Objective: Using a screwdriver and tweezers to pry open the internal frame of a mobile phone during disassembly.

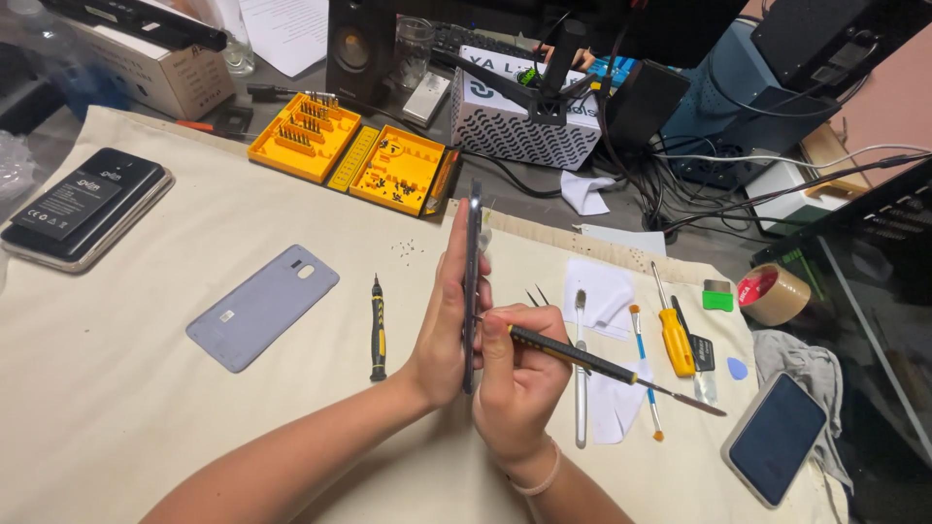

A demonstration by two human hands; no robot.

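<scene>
1. our left hand (pixel 442 330) is closed around a dark phone (pixel 473 281), holding it upright on its edge above the cloth-covered surface (pixel 146 388), fingers flat along its side.
2. our right hand (pixel 519 383) grips a black-and-yellow tool (pixel 607 369), its near end set against the phone's edge by our thumb and its thin metal end pointing right.
3. just left of our hands lie a small black-and-yellow screwdriver (pixel 377 330) and a pale blue-grey back cover (pixel 262 306), well apart from each other.
4. right of our hands, close together, lie a metal spudger (pixel 580 378), a blue-handled brush (pixel 645 374), a yellow screwdriver (pixel 673 335) and white wipes (pixel 597 291); the tool's shaft crosses over the spudger and brush.
5. farther back sits an open yellow bit case (pixel 349 155); tiny screws (pixel 408 249) dot the cloth near it.
6. at far left a second phone with a battery (pixel 83 206) rests; at lower right another phone (pixel 777 437) lies face up, near a tape roll (pixel 774 293).
</scene>
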